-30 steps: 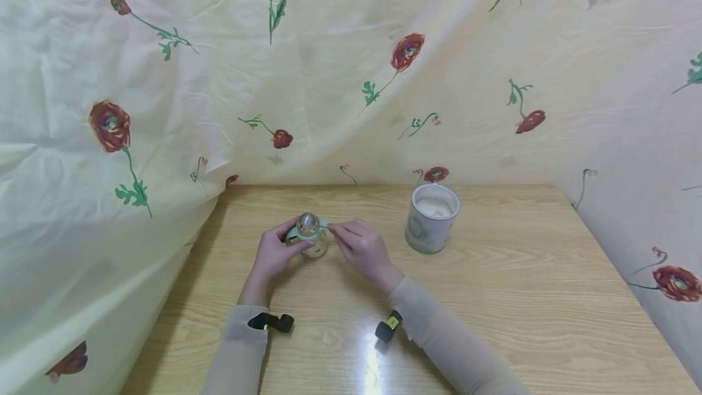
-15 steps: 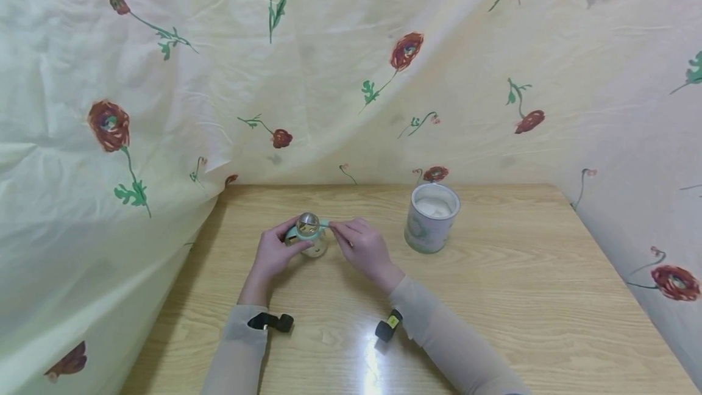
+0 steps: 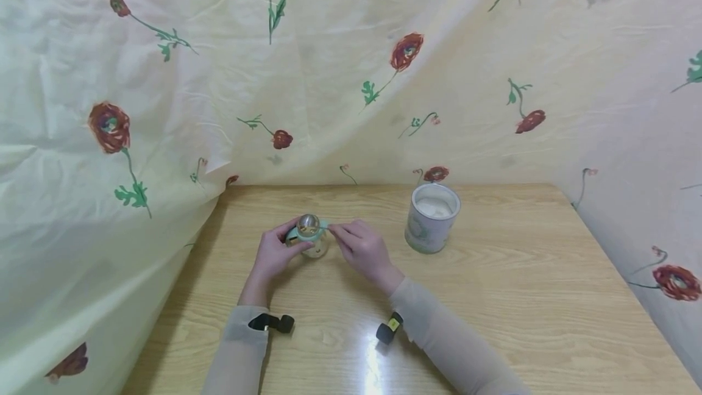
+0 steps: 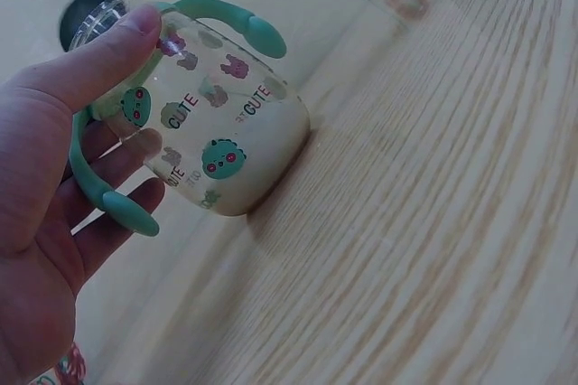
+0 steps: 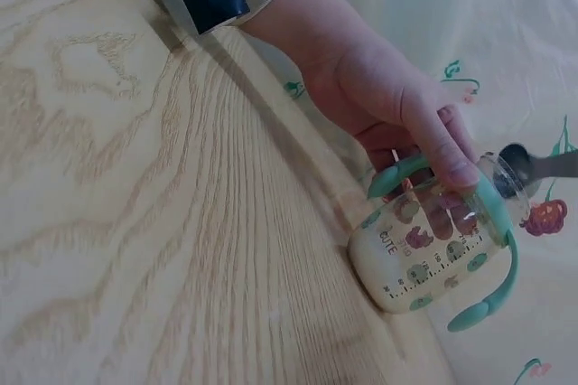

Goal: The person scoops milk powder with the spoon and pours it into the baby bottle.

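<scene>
A clear baby bottle [image 4: 212, 123] with green side handles and printed cartoon faces stands on the table, whitish contents at its bottom. My left hand [image 3: 276, 250] grips it near the neck, thumb on the near side and fingers behind. In the right wrist view the left hand [image 5: 388, 100] wraps the bottle [image 5: 424, 249] just under its open mouth. My right hand [image 3: 362, 249] pinches the thin handle of a metal spoon. The spoon's bowl [image 3: 308, 224] is right at the bottle's mouth; in the left wrist view the spoon [image 4: 90, 5] looks dark.
A pale tin [image 3: 430, 230] with white powder inside stands open to the right of the right hand. The wooden table [image 3: 493, 309] ends at a flowered curtain [image 3: 329, 78] behind and at both sides. Black cameras are strapped to both wrists.
The spoon's bowl has shifted and turned slightly over the bottle's mouth. Both hands, the bottle and the tin keep their places.
</scene>
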The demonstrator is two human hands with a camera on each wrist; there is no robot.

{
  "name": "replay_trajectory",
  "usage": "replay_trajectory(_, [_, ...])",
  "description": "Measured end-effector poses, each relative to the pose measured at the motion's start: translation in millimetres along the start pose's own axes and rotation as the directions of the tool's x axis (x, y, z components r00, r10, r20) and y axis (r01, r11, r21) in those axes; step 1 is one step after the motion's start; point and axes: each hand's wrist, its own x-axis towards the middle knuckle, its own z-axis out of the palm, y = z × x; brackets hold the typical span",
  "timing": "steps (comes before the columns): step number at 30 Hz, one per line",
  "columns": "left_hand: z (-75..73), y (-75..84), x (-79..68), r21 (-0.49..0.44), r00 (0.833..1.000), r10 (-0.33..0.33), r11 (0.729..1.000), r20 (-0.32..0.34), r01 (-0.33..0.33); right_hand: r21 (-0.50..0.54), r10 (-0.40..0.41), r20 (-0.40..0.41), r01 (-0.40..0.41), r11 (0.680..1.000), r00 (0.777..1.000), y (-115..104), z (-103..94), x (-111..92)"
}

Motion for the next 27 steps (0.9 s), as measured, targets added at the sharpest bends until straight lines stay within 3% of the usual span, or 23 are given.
replay_trajectory(10, [1.0, -2.0, 0.4, -0.013, 1.0, -0.012, 1.0, -0.001, 0.012, -0.009, -0.026, -0.009, 0.026, 1.0, 1.0, 3.4, 1.7, -3.1])
replay_trajectory(27, [-0.1, -0.5, 0.4, 0.001, 1.0, 0.026, 1.0, -0.002, -0.026, 0.012, 0.035, -0.003, -0.035, 0.999, 0.999, 2.9, 5.1, -4.2])
